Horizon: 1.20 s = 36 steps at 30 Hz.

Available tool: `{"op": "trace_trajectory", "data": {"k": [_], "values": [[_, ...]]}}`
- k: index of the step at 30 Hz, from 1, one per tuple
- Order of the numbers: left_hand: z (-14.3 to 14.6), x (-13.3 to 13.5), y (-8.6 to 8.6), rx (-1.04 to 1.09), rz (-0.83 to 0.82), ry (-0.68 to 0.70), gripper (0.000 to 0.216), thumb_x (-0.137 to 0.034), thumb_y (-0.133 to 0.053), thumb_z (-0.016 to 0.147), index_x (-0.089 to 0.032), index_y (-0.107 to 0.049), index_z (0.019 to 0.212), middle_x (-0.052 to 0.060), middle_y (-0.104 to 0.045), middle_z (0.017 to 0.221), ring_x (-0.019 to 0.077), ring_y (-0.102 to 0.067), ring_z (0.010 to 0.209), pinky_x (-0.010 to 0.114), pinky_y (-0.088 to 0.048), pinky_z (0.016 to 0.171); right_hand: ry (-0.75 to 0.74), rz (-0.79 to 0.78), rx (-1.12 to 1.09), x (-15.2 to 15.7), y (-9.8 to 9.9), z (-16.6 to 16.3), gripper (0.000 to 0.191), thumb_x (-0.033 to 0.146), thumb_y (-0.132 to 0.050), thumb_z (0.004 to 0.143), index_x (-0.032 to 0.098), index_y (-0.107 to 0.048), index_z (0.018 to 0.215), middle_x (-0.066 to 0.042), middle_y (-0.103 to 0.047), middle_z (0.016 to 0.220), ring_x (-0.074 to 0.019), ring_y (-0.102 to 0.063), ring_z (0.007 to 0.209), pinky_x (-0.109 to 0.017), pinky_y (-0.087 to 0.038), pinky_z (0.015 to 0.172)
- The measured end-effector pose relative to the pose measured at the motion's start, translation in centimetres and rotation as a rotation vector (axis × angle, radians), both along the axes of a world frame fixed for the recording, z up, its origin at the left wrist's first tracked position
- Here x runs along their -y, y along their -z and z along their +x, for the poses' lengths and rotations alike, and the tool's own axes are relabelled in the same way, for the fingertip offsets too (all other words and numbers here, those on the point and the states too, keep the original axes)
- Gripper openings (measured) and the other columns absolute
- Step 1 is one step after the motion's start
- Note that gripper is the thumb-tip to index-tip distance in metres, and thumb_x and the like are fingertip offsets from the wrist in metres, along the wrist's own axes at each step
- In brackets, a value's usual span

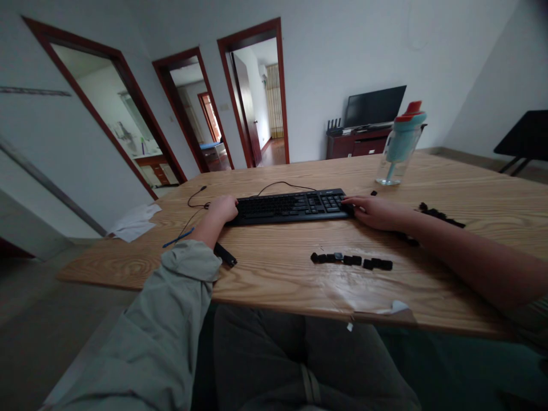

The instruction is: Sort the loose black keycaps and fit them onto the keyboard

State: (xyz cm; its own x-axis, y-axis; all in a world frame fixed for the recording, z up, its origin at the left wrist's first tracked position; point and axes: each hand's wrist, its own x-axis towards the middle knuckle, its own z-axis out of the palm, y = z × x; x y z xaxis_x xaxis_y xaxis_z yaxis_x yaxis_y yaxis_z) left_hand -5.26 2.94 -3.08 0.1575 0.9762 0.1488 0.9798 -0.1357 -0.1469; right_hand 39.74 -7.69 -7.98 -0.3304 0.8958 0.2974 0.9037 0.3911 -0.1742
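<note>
A black keyboard (291,206) lies across the middle of the wooden table (282,279). My left hand (223,208) is curled shut on its left end. At the keyboard's right end my right hand (371,210) rests with the fingers pressed against the edge near the number pad. A row of several loose black keycaps (351,261) sits on the table in front of the keyboard. More black keycaps (439,214) lie in a heap just beyond my right forearm.
A teal water bottle with a red cap (401,145) stands behind the keyboard's right end. A black cable (197,204), a blue pen (177,238) and a black flat tool (225,254) lie near my left arm. White paper (133,222) sits at the table's left corner.
</note>
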Motion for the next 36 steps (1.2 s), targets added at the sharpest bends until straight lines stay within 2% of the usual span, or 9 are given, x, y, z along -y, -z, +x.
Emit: {"op": "trace_trajectory", "data": {"k": [5, 12, 18, 21, 24, 28, 33, 36], "values": [[0.4, 0.3, 0.1, -0.005, -0.014, 0.009, 0.041, -0.016, -0.054, 0.08, -0.021, -0.074, 0.116, 0.015, -0.074, 0.112, 0.029, -0.069, 0.101, 0.036, -0.052, 0.086, 0.012, 0.011, -0.018, 0.0, 0.0, -0.3, 0.049, 0.027, -0.049, 0.085, 0.023, -0.064, 0.131, -0.007, -0.065, 0.134, -0.0303, -0.062, 0.12, -0.044, -0.048, 0.106], [1.2, 0.5, -0.2, -0.058, 0.006, 0.012, 0.032, -0.018, -0.054, 0.082, -0.015, -0.076, 0.105, 0.021, -0.073, 0.11, 0.0313, -0.069, 0.097, 0.037, -0.053, 0.082, 0.018, -0.002, -0.002, 0.1, -0.2, -0.6, 0.048, 0.026, -0.048, 0.086, 0.023, -0.064, 0.131, -0.007, -0.067, 0.132, -0.0298, -0.064, 0.117, -0.045, -0.048, 0.106], [0.4, 0.2, 0.6, 0.028, -0.053, 0.032, 0.038, -0.015, -0.057, 0.078, -0.021, -0.075, 0.111, 0.015, -0.075, 0.11, 0.0285, -0.07, 0.095, 0.035, -0.052, 0.083, 0.0, 0.0, 0.0, -0.1, 0.0, -0.4, 0.049, 0.025, -0.048, 0.085, 0.022, -0.063, 0.132, -0.008, -0.064, 0.135, -0.0288, -0.061, 0.121, -0.042, -0.046, 0.109], [-0.3, 0.2, 1.2, 0.09, 0.004, 0.0, 0.044, -0.014, -0.057, 0.078, -0.024, -0.074, 0.117, 0.012, -0.073, 0.116, 0.0293, -0.068, 0.105, 0.036, -0.052, 0.088, 0.005, 0.006, 0.003, -0.1, 0.1, -0.3, 0.048, 0.025, -0.046, 0.086, 0.023, -0.062, 0.132, -0.006, -0.063, 0.136, -0.0274, -0.06, 0.124, -0.041, -0.044, 0.111], [-1.5, -0.2, 1.6, 0.238, 0.073, -0.021, 0.045, -0.015, -0.055, 0.08, -0.025, -0.072, 0.121, 0.009, -0.071, 0.123, 0.0273, -0.064, 0.114, 0.035, -0.049, 0.095, 0.002, -0.004, -0.008, 0.0, 0.0, -0.3, 0.047, 0.025, -0.045, 0.088, 0.023, -0.062, 0.132, -0.007, -0.063, 0.137, -0.0268, -0.059, 0.125, -0.041, -0.042, 0.112], [-3.2, -1.0, 1.6, 0.411, 0.141, -0.026, 0.044, -0.018, -0.049, 0.085, -0.02, -0.069, 0.124, 0.009, -0.071, 0.124, 0.0225, -0.065, 0.113, 0.03, -0.048, 0.094, 0.013, -0.019, -0.025, 0.3, -0.3, -0.5, 0.047, 0.026, -0.047, 0.087, 0.024, -0.063, 0.132, -0.006, -0.063, 0.137, -0.0265, -0.06, 0.124, -0.039, -0.043, 0.111], [-3.4, -1.3, 1.6, 0.375, 0.069, 0.024, 0.046, -0.017, -0.051, 0.082, -0.022, -0.071, 0.123, 0.007, -0.072, 0.122, 0.0216, -0.066, 0.108, 0.029, -0.049, 0.091, 0.041, -0.043, -0.016, 0.6, -0.6, -0.8, 0.05, 0.025, -0.048, 0.085, 0.021, -0.063, 0.132, -0.009, -0.063, 0.137, -0.0302, -0.061, 0.121, -0.045, -0.047, 0.108], [-2.9, -1.0, 1.5, 0.314, 0.023, 0.057, 0.047, -0.017, -0.053, 0.08, -0.025, -0.072, 0.122, 0.008, -0.072, 0.123, 0.0229, -0.066, 0.11, 0.03, -0.048, 0.094, 0.032, -0.027, -0.006, 0.6, -0.7, -0.9, 0.049, 0.025, -0.047, 0.085, 0.023, -0.064, 0.131, -0.007, -0.064, 0.136, -0.0304, -0.062, 0.121, -0.047, -0.048, 0.107]]}}
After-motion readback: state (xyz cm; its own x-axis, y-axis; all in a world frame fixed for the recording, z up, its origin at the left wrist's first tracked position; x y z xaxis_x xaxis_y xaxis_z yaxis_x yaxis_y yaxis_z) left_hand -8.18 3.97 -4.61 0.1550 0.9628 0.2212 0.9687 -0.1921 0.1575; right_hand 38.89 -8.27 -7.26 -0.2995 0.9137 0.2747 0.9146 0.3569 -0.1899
